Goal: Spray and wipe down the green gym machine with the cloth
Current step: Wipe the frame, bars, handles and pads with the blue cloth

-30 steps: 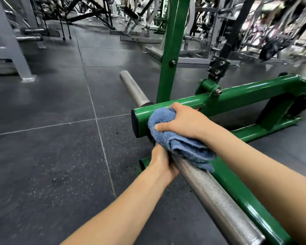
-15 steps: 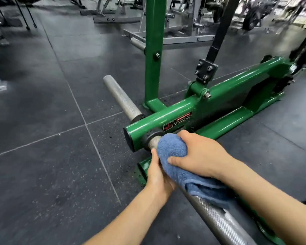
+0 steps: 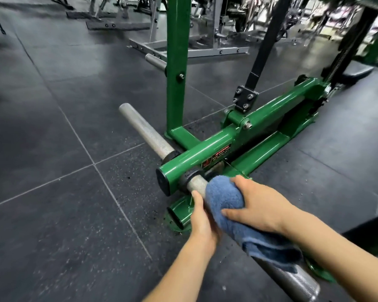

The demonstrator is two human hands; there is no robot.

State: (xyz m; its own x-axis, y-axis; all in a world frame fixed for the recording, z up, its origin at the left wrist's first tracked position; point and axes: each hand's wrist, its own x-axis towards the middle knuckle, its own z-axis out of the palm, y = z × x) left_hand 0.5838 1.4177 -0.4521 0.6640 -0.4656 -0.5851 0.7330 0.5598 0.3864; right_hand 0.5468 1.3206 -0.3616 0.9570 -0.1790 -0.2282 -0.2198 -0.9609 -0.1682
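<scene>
While wiping goes on near the floor, best to look from the left side across. Far left, only dark rubber floor tiles [image 3: 52, 192], speckled near the machine. Next, a bare silver peg [image 3: 144, 131] poking out to the left, not yet under any cloth. Then the green gym machine [image 3: 205, 149] — low green tubes, a tall green post, a small warning sticker. Down at the front, the left hand [image 3: 202, 221], curled up against the underside of the near silver bar [image 3: 292, 277], likely to steady it; fingers hidden below, so hard to say how tight. Right beside it, the blue cloth [image 3: 225, 199], bunched over the top of that bar close to its black collar. Last, the right hand [image 3: 258, 205], fingers and thumb wrapped round the cloth, pressing it down — probably so the cloth rubs all the way round. No spray bottle anywhere in sight.
</scene>
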